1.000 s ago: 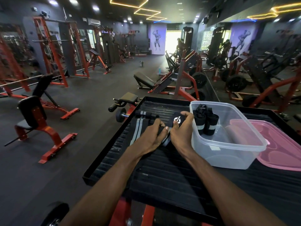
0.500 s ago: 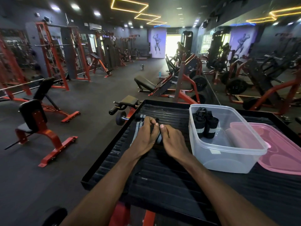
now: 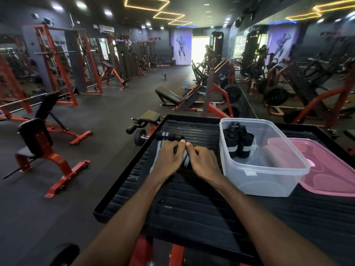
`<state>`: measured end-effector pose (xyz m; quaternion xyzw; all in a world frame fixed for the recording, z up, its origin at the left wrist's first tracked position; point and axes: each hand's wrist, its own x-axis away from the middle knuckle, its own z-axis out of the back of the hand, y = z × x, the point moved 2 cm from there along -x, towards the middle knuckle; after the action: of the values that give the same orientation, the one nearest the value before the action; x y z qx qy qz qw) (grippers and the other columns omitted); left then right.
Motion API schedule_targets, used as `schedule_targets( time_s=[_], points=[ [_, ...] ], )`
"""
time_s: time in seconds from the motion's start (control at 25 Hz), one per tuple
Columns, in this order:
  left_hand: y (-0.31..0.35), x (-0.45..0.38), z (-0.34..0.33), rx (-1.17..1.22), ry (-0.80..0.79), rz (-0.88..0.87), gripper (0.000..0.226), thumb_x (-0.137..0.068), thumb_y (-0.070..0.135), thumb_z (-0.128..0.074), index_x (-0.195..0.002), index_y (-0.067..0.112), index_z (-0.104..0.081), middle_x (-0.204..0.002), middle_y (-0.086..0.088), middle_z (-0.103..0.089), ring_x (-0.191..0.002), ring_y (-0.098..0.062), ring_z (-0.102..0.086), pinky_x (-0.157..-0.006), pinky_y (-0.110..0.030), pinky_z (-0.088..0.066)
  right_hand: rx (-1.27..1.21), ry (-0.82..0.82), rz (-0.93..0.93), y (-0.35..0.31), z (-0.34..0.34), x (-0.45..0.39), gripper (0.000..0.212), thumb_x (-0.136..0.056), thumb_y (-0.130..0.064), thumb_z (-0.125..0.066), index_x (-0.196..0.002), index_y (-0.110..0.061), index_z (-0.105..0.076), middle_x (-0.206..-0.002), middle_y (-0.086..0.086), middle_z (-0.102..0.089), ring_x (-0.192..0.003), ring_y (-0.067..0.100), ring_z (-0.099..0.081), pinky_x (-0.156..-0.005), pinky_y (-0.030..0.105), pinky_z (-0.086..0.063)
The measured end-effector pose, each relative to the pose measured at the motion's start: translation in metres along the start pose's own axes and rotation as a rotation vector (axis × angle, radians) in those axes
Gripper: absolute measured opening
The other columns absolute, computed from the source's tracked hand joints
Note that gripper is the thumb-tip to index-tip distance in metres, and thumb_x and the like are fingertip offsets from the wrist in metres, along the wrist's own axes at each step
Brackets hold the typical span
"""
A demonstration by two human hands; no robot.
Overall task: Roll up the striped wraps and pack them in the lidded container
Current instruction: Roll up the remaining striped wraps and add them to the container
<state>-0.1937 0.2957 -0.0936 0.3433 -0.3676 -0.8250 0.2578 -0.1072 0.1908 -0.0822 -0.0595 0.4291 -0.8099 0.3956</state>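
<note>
A black wrap with grey stripes (image 3: 185,159) lies flat on the black ribbed platform (image 3: 192,204). My left hand (image 3: 169,157) and my right hand (image 3: 203,163) press side by side on it, fingers curled over its far, partly rolled end. A second striped wrap (image 3: 165,135) lies rolled just beyond my fingertips. To the right stands a clear plastic container (image 3: 269,181) with two rolled wraps (image 3: 238,144) upright in its far left corner. Its pink lid (image 3: 330,169) lies flat to the right of it.
The platform has a raised rim and sits on a red frame. A dumbbell (image 3: 139,138) and a padded handle are off its far left corner. Red benches, racks and weight plates stand around on the dark floor.
My right hand has put down the wrap's logo end, and both hands have come together on the wrap, fingers now curled over its far end. The camera has shifted slightly.
</note>
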Motion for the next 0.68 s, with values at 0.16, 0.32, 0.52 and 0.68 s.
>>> schedule_targets(
  time_s=[0.16,0.32,0.52,0.68],
  points=[
    [0.000,0.000,-0.002,0.025,-0.130,0.091,0.049,-0.102,0.050,-0.035,-0.080,0.018,-0.064,-0.082,0.001,-0.069,-0.079,-0.014,-0.063,-0.073,-0.031,-0.047,-0.095,-0.056,-0.095,0.001,0.000,0.000,0.068,-0.098,-0.060,-0.035,-0.060,-0.009,-0.058,-0.066,0.011,-0.067,-0.061,0.028,-0.068,-0.061,0.037,-0.053],
    [0.001,-0.003,0.001,0.042,-0.084,0.097,0.048,-0.105,0.044,-0.032,-0.068,0.020,-0.050,-0.071,0.002,-0.058,-0.070,-0.017,-0.055,-0.067,-0.038,-0.046,-0.657,-0.237,-0.289,0.000,-0.008,-0.002,0.047,-0.097,-0.045,-0.056,-0.098,0.002,-0.064,-0.084,0.022,-0.072,-0.063,0.039,-0.071,-0.057,0.040,-0.058],
    [-0.009,-0.009,0.003,0.176,-0.087,0.157,0.048,-0.097,0.060,-0.043,-0.083,0.019,-0.063,-0.074,-0.006,-0.068,-0.066,-0.022,-0.067,-0.062,-0.041,-0.056,-0.718,-0.241,-0.173,0.001,-0.010,-0.005,0.021,-0.094,-0.019,-0.067,-0.102,0.001,-0.065,-0.080,0.020,-0.072,-0.067,0.028,-0.066,-0.060,0.035,-0.053],
    [-0.004,-0.009,0.003,0.216,-0.148,0.129,0.033,-0.102,0.046,-0.046,-0.102,0.021,-0.067,-0.087,0.005,-0.069,-0.081,-0.013,-0.066,-0.065,-0.023,-0.049,-0.538,-0.133,-0.088,0.005,-0.004,-0.007,0.015,-0.090,-0.020,-0.070,-0.101,-0.010,-0.068,-0.082,0.010,-0.075,-0.068,0.024,-0.070,-0.060,0.035,-0.058]
  ],
)
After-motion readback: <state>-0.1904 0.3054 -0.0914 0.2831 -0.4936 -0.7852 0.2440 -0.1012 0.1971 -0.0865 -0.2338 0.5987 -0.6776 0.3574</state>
